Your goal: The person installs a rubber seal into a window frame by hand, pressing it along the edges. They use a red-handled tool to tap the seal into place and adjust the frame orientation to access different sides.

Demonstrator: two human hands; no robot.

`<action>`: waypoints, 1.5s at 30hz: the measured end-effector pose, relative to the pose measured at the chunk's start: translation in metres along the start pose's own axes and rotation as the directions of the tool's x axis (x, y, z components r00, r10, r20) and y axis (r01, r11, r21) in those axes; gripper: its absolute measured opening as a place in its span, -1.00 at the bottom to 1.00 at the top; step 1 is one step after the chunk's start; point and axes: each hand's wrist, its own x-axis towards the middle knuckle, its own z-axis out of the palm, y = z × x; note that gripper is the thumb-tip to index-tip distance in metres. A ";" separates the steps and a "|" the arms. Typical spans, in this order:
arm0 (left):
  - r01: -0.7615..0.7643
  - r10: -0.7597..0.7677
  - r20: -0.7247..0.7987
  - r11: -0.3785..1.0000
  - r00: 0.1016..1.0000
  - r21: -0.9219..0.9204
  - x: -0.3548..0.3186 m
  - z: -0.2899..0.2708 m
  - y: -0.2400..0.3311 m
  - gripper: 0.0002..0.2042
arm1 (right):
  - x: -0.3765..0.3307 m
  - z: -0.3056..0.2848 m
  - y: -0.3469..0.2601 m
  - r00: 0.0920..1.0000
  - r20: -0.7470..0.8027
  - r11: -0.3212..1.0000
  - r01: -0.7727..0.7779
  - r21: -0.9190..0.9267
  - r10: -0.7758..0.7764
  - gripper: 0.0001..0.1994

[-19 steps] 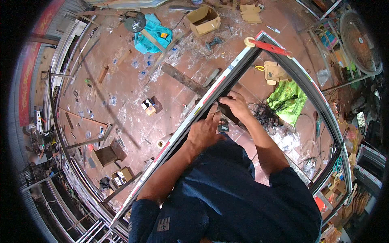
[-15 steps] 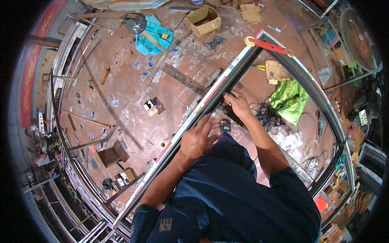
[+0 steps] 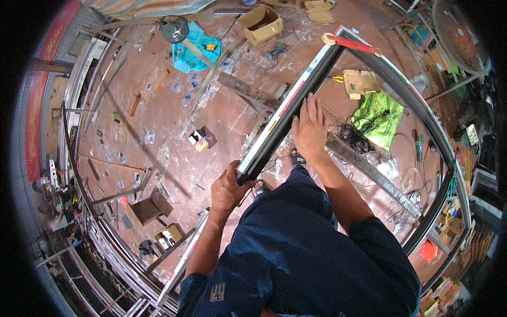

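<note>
A large dark metal frame (image 3: 275,138), faced along its outer edge with white and coloured film, slants across in front of me. My left hand (image 3: 226,189) is closed round its near-left bar, thumb over the outer edge. Farther up that bar, my right hand (image 3: 310,127) lies flat with fingers stretched out against the dark inner side. A red bar with round cream ends (image 3: 355,45) sits across the frame's far corner. Beneath my right forearm, a worn metal beam (image 3: 377,177) runs through the opening.
On the tiled floor lie a small open box (image 3: 199,141), a bright green bag (image 3: 378,120), black cables (image 3: 349,134) and a teal cloth (image 3: 191,58). A large cardboard box (image 3: 261,25) stands at the back. Long metal profiles (image 3: 79,90) line the left side; a fan (image 3: 460,34) is far right.
My left hand has slid down the bar toward me and closed round it. My right hand has gone from curled fingers to lying flat with fingers extended.
</note>
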 end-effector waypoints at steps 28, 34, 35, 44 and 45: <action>-0.363 0.368 0.060 0.929 0.928 -0.077 -0.019 -0.009 -0.046 0.12 | -0.094 0.026 -0.101 0.808 0.242 0.431 -0.509 0.745 0.537 -0.82; -0.277 0.282 0.128 0.959 0.951 -0.054 -0.017 -0.017 -0.032 0.13 | -0.058 0.040 -0.069 0.769 0.073 0.507 -0.486 0.712 0.635 -0.80; -0.244 0.247 0.158 0.969 0.956 -0.038 -0.017 -0.019 -0.027 0.13 | -0.051 0.042 -0.060 0.749 0.034 0.502 -0.475 0.723 0.661 -0.79; -0.318 0.327 0.073 0.941 0.942 -0.116 -0.018 -0.013 -0.036 0.14 | 0.009 -0.015 -0.024 0.697 0.520 0.369 -0.709 0.600 0.493 -0.67; -0.327 0.337 0.067 0.936 0.939 -0.129 -0.018 -0.013 -0.037 0.13 | 0.011 -0.012 -0.020 0.701 0.536 0.353 -0.706 0.614 0.470 -0.66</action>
